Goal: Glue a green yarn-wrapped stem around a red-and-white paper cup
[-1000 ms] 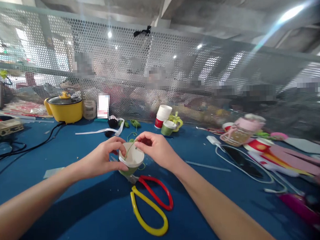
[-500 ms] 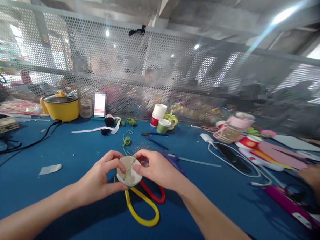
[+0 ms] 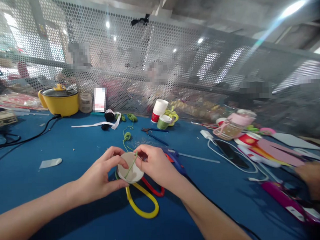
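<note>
Left hand [image 3: 100, 178] grips paper cup [image 3: 129, 172] at rim; right hand [image 3: 155, 165] pinches green string [image 3: 131, 164] across cup mouth, above scissors [image 3: 144, 201].

White paper cup [image 3: 130, 171] — green string [image 3: 132, 165] across

Yellow cooker [image 3: 59, 101] far left; stacked paper cups [image 3: 158, 111] by mesh screen [image 3: 173, 63]; phone [image 3: 230, 153] right; scissors [image 3: 143, 201] near edge.

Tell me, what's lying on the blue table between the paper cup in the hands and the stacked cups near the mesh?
In the head view, between the held cup and stacked cups: green string and thin dark tools.
</note>
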Demonstrator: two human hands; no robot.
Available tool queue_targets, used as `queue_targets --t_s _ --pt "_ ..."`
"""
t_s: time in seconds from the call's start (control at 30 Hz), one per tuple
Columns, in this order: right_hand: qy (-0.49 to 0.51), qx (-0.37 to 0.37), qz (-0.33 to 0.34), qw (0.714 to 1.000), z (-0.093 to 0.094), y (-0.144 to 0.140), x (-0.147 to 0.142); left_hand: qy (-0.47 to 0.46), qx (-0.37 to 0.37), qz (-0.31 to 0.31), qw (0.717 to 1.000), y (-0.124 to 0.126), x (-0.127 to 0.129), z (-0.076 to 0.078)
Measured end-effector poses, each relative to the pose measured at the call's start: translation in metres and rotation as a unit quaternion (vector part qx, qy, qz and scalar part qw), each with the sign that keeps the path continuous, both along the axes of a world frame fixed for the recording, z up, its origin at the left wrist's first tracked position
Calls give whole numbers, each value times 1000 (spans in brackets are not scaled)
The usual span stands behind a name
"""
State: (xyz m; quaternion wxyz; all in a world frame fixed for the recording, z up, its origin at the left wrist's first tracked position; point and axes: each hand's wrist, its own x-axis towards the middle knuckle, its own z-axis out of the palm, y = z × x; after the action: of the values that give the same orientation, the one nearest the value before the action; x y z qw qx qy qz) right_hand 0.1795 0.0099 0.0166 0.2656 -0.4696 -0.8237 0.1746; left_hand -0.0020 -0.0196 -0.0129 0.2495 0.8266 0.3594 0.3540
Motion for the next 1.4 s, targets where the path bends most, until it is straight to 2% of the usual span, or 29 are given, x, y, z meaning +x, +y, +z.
queue_targets --t_s 0.23,0.53,0.9,1.1,1.4 --pt "-5 67 7 998 5 -4 0 -7 22 2 1000 -4 0 0" --pt "-16 162 13 987 10 -12 1 -45 91 21 995 -9 5 0" --pt "-14 172 26 985 10 -12 2 -30 92 6 995 -10 5 3" --pt "-13 150 30 988 13 -12 2 -24 84 1 996 -11 5 5" --pt "-14 118 27 993 11 -10 1 -38 63 -1 997 -8 4 -1"
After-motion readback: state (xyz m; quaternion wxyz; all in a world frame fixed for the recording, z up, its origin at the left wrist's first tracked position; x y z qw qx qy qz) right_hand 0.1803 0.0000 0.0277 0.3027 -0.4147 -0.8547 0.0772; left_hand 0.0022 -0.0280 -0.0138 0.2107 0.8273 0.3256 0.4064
